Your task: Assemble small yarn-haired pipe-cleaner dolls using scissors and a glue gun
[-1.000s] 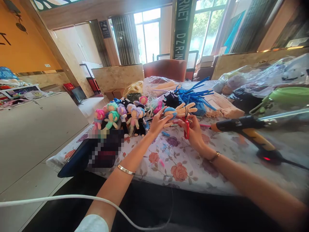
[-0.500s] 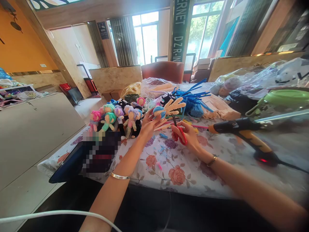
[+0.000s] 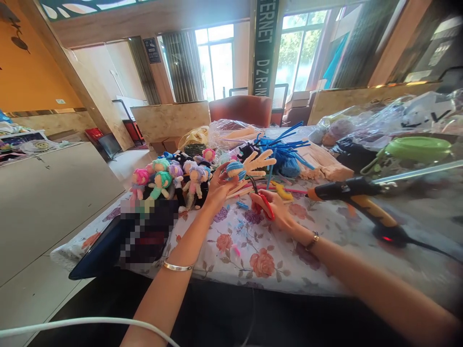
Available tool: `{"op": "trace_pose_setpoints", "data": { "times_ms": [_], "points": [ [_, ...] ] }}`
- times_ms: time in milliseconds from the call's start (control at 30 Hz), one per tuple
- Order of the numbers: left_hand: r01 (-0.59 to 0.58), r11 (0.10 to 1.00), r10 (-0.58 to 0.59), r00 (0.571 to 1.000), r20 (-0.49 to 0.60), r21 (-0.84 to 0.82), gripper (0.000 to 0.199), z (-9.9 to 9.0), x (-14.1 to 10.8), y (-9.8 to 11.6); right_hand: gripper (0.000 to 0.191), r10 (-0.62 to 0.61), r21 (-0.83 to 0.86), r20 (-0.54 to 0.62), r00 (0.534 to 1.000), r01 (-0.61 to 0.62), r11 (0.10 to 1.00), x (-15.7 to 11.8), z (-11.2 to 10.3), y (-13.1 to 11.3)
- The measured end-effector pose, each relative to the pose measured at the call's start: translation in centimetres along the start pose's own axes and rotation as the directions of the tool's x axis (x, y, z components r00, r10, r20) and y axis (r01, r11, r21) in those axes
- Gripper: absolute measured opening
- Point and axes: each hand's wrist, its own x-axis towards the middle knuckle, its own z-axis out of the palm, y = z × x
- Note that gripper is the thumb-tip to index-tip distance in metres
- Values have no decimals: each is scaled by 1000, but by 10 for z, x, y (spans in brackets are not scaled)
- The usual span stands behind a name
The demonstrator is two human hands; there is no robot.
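Note:
My left hand (image 3: 219, 188) is closed around a doll piece (image 3: 236, 170) made of pipe cleaners, with a blue-striped round head and several cream stems fanning out to the right. My right hand (image 3: 277, 208) grips red-handled scissors (image 3: 265, 205), their dark blades pointing up and left, just below the cream stems. Whether the blades touch the piece I cannot tell. Small blue offcuts (image 3: 242, 205) lie on the flowered tablecloth (image 3: 224, 262) under my hands.
Finished dolls (image 3: 162, 180) crowd the table's left side, behind a dark case (image 3: 96, 250). Blue pipe cleaners (image 3: 285, 144) and a cream bundle (image 3: 325, 166) lie at the back. A glue gun (image 3: 356, 193) with a lit red light stands right, near a green basin (image 3: 417, 149).
The scissors have shifted left and slightly down, toward the underside of the doll piece. The striped head has turned a little in my left hand. The whole view has swung slightly.

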Motion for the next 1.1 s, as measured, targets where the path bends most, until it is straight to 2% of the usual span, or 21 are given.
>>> {"op": "trace_pose_setpoints", "data": {
  "times_ms": [200, 533, 767, 1100],
  "points": [
    [-28, 1000, 27, 998, 56, 13, 50, 4, -4, 1, 52, 1, 31, 4, 1000, -1, 1000, 0, 2, 1],
    [-96, 982, 73, 987, 140, 165, 55, -1, -2, -6, 50, 9, 82, -27, 1000, -6, 997, 1, 4, 6],
    [-91, 980, 56, 980, 193, 179, 57, -3, -2, -7, 50, 1, 83, -53, 999, 4, 997, 2, 5, 8],
    [-72, 988, 51, 987, 155, 133, 57, -1, -4, -3, 49, -21, 52, -61, 998, 24, 998, 1, 5, 9]
  ]
}}
